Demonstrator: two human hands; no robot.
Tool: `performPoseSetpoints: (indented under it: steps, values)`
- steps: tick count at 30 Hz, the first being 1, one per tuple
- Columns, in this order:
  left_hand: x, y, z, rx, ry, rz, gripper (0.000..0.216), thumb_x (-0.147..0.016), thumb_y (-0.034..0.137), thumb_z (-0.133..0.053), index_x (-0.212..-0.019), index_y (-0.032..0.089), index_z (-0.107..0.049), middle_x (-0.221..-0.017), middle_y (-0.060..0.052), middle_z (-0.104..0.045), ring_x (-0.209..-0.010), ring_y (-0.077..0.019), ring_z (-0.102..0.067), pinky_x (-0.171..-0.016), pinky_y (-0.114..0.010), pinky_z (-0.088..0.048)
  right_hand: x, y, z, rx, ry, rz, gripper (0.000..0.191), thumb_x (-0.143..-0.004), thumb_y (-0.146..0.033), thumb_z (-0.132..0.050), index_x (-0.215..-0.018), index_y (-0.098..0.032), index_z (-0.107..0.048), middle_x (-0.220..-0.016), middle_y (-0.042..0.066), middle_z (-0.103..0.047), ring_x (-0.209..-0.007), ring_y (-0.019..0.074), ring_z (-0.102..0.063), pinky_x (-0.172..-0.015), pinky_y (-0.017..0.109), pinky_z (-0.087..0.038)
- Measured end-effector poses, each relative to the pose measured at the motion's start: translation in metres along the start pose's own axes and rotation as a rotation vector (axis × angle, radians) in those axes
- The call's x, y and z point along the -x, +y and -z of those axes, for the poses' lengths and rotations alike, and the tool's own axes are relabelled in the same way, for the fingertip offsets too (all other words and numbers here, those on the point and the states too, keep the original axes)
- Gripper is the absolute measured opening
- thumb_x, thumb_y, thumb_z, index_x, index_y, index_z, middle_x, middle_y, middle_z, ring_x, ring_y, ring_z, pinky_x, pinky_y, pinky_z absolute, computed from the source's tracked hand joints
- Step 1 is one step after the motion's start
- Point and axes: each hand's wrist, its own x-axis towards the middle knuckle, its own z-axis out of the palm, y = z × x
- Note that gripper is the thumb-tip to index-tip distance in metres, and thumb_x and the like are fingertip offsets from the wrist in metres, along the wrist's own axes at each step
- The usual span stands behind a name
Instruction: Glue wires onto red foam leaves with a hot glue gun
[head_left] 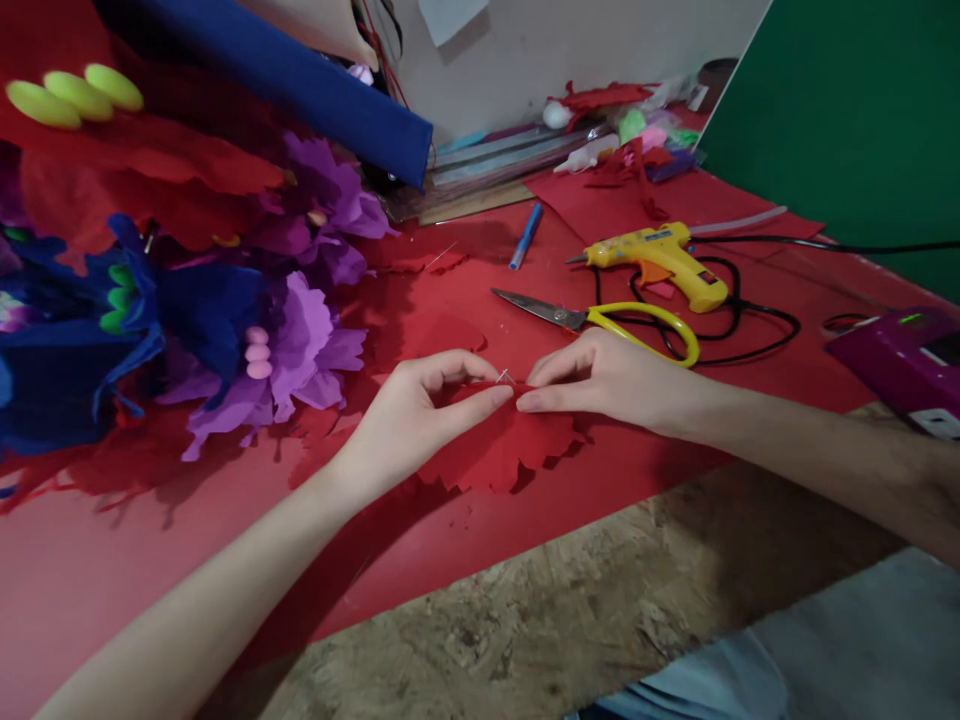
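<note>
A red scalloped felt petal (pixel 504 450) lies on the red sheet (pixel 630 490) covering the table. My left hand (pixel 420 410) and my right hand (pixel 600 385) meet over its top edge, fingertips nearly touching. Both hands pinch the petal's edge, fingers pressed together. A tiny pale bit, perhaps glue or thread (pixel 504 377), shows between the fingertips. The part of the petal under my fingers is hidden.
Yellow-handled scissors (pixel 600 318) and a yellow glue gun (pixel 660 258) with a black cord lie just beyond my right hand. A blue pen (pixel 526 236) lies further back. Purple, blue and red felt flowers (pixel 285 340) fill the left. A magenta device (pixel 900 360) sits right.
</note>
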Motion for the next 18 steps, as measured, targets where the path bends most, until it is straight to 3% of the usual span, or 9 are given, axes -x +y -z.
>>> performPoseSetpoints:
  steps: [6,18]
  values:
    - [-0.001,0.0,0.003,-0.004,0.062,-0.005,0.006,-0.071,0.021,-0.06,-0.07,0.016,-0.062,-0.074,0.002,-0.067,-0.068,-0.0089,-0.059,-0.063,-0.017,-0.044,-0.001,0.001,0.002,0.046,-0.022,0.003,0.031,-0.066,-0.041,-0.061,-0.053,-0.013,-0.055,-0.05,-0.004,-0.043,-0.05,0.0035,-0.034,-0.048,0.021,-0.027]
    - [-0.005,0.002,0.026,0.076,0.202,0.01,0.004,-0.068,0.02,-0.062,-0.068,0.016,-0.061,-0.066,0.004,-0.062,-0.06,-0.0063,-0.055,-0.057,-0.015,-0.042,0.001,0.004,0.013,0.09,0.023,0.097,0.021,-0.067,-0.037,-0.06,-0.061,-0.017,-0.064,-0.064,-0.001,-0.062,-0.06,0.0074,-0.054,-0.059,0.021,-0.041]
